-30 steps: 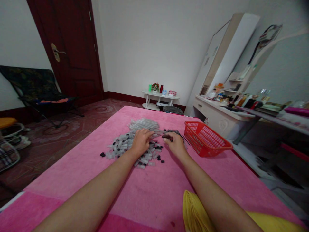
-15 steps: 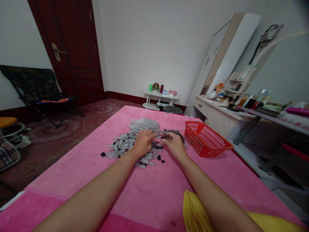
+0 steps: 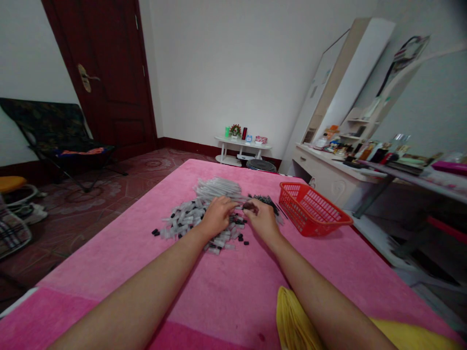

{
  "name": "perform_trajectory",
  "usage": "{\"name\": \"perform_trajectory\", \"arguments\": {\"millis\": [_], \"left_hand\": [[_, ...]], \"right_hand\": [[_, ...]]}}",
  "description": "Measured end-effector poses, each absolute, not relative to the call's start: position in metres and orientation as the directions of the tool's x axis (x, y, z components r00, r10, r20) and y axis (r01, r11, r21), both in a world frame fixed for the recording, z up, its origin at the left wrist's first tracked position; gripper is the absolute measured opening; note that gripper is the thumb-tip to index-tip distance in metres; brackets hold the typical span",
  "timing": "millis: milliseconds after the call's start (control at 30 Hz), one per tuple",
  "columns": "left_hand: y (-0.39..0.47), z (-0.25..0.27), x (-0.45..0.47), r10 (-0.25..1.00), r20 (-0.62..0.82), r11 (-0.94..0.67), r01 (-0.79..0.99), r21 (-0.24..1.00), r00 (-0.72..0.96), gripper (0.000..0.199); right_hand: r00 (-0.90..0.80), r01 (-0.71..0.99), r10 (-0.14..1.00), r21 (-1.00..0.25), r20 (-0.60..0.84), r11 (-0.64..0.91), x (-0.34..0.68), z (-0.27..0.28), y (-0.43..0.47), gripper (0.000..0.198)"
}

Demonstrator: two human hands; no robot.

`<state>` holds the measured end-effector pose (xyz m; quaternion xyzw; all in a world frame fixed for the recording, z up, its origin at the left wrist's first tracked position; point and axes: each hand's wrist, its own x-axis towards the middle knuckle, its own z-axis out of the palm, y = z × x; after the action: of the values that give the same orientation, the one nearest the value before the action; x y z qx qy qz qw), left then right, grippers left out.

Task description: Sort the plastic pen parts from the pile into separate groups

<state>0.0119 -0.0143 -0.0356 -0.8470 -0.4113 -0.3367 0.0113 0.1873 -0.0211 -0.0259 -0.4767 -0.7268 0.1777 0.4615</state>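
Observation:
Over the pile of small translucent caps with black parts (image 3: pixel 182 216), my left hand (image 3: pixel 218 215) is closed in a pinch. A thin clear tube (image 3: pixel 239 207) shows at its fingertips, pointing toward the other hand. My right hand (image 3: pixel 263 219) is closed, thumb and fingers pinching a small dark piece at the tube's end; its exact kind is hidden. Just beyond my left hand lies a stack of clear tubes (image 3: pixel 218 187). Thin black-tipped sticks (image 3: pixel 266 199) lie behind my right hand, partly covered by it.
A red plastic basket (image 3: pixel 310 206) stands to the right on the pink cloth (image 3: pixel 233 291). Loose black pieces (image 3: pixel 241 238) lie near the pile. Yellow fabric (image 3: pixel 297 318) is under my right forearm. A cluttered dressing table (image 3: pixel 328 165) is farther right.
Both hands stay almost in place. The fingers of my right hand have shifted slightly around the small dark piece.

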Motion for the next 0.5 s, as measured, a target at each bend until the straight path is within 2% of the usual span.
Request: {"name": "perform_trajectory", "arguments": {"millis": [133, 233, 300, 433, 500], "left_hand": [[-0.0135, -0.0367, 0.0127, 0.677, 0.582, -0.684, 0.677, 0.272, 0.450, 0.037], [-0.0151, -0.0360, 0.0136, 0.653, 0.592, -0.705, 0.665, 0.248, 0.472, 0.038], [-0.0158, -0.0360, 0.0142, 0.650, 0.594, -0.703, 0.672, 0.233, 0.474, 0.038], [-0.0150, -0.0374, 0.0149, 0.673, 0.600, -0.674, 0.692, 0.258, 0.433, 0.035], [-0.0146, -0.0376, 0.0149, 0.672, 0.599, -0.678, 0.688, 0.260, 0.435, 0.034]], "right_hand": [[-0.111, 0.558, 0.876, -0.700, 0.469, 0.446, 0.1862, -0.0241, -0.0253, 0.014], [-0.127, 0.647, 0.906, -0.659, 0.403, 0.384, 0.1870, -0.0206, -0.0293, 0.036], [-0.122, 0.702, 0.911, -0.615, 0.395, 0.360, 0.1878, -0.0187, -0.0307, 0.041], [-0.121, 0.707, 0.887, -0.589, 0.445, 0.392, 0.1885, -0.0194, -0.0293, 0.018], [-0.141, 0.717, 0.888, -0.573, 0.438, 0.397, 0.1887, -0.0209, -0.0285, 0.015]]}}
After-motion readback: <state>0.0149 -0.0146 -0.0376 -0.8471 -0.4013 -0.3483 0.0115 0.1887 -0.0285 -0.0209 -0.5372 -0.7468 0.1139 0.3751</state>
